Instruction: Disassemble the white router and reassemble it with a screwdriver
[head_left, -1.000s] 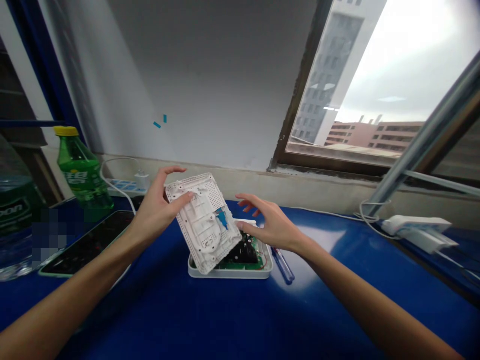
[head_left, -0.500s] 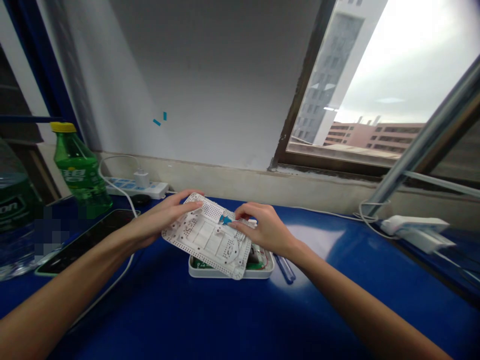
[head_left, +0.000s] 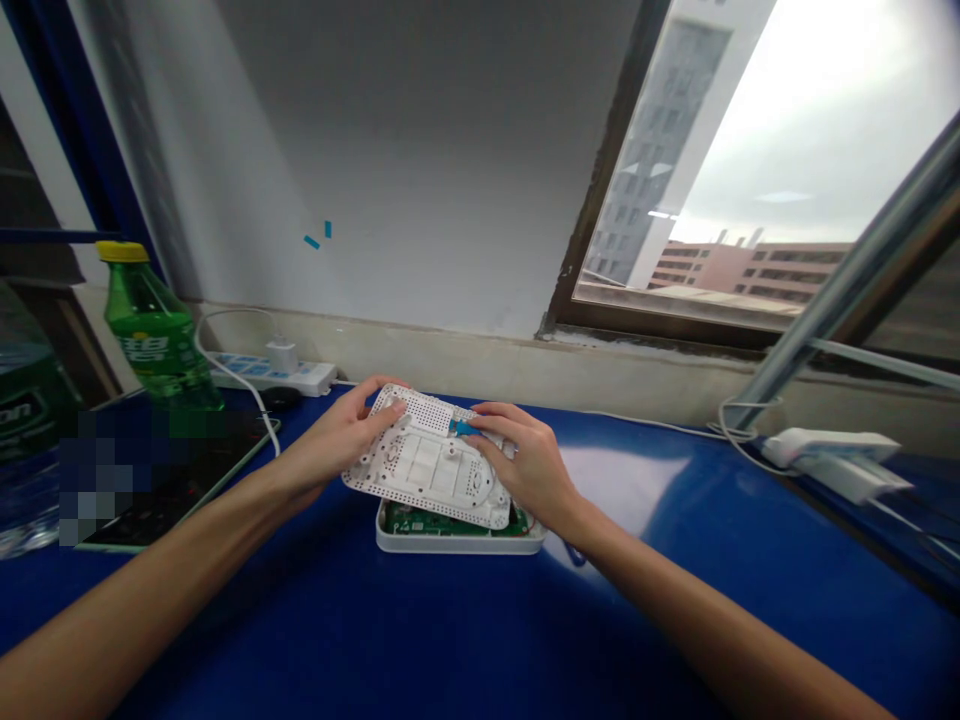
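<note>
My left hand (head_left: pixel 346 438) is closed on the upper left edge of a white perforated plastic cover (head_left: pixel 427 470), thumb on its face and fingers behind. The cover is held tilted over a shallow white casing (head_left: pixel 461 545) that stands on the table. A green circuit board (head_left: pixel 431 522) shows inside the casing, partly hidden by the cover. At the cover's upper right, my right hand (head_left: pixel 529 460) pinches a small blue tab (head_left: pixel 463 428) between thumb and fingertips. Whether the tab is attached to the cover I cannot tell.
On the left are a green bottle (head_left: pixel 154 340), a large clear bottle (head_left: pixel 26 440) and a dark phone (head_left: pixel 187 460) near a white cable (head_left: pixel 244 385). A power strip (head_left: pixel 307 377) lies along the wall. White adapters (head_left: pixel 840 465) are at the right.
The cover has shifted a little right and its lower right corner has risen, uncovering more of the circuit board's front. My right hand and the blue tab have moved slightly right with it.
</note>
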